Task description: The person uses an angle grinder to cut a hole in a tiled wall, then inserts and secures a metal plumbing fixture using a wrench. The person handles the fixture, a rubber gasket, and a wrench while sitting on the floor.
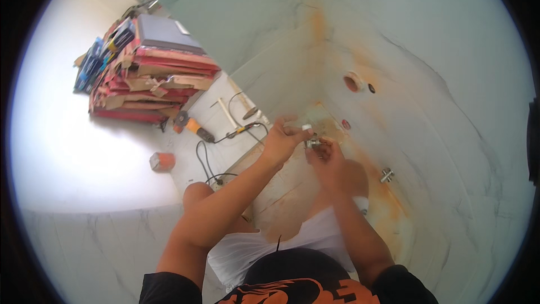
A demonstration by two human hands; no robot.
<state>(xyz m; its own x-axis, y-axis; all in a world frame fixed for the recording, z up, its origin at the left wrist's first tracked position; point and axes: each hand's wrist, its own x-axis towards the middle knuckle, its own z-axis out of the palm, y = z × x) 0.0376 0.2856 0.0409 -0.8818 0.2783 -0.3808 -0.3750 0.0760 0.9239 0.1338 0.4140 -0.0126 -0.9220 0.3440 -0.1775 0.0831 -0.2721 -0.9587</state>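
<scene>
In front of me, above my lap, my two hands meet around a small chrome valve point(313, 143). My right hand point(328, 160) grips it from below and to the right, fingers closed about its body. At the valve's upper left, my left hand point(279, 145) pinches a small white round piece point(307, 128) that looks like a roll of thread tape. Slight blur and the fingers hide how the white piece meets the metal. A similar chrome fitting point(386, 175) sticks out of the marbled wall to the right.
A round pipe opening point(353, 82) and a red-rimmed hole point(346, 124) mark the stained wall. On the left, an angle grinder point(198, 129) and its cord lie on the floor beside a stack of red-edged cartons point(154, 81). An orange box point(162, 161) sits nearer.
</scene>
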